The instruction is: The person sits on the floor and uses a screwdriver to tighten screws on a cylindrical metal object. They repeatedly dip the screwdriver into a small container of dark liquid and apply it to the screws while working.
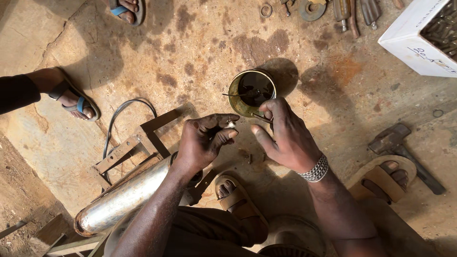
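1. Here, the left hand (204,140) pinches a small pale metal piece (231,124) between thumb and fingertips, closed on it.
2. The right hand (285,135) sits just beside it, fingers curled on a thin dark rod (263,117); the grip itself is partly hidden.
3. A round tin of dark liquid (252,90) stands on the stained floor (200,52) just beyond both hands, nearer the right; the rod's long axis slants toward the tin.
4. A shiny metal cylinder (126,195) lies at an angle under the left forearm.
5. A hammer (400,150) rests well to the right.
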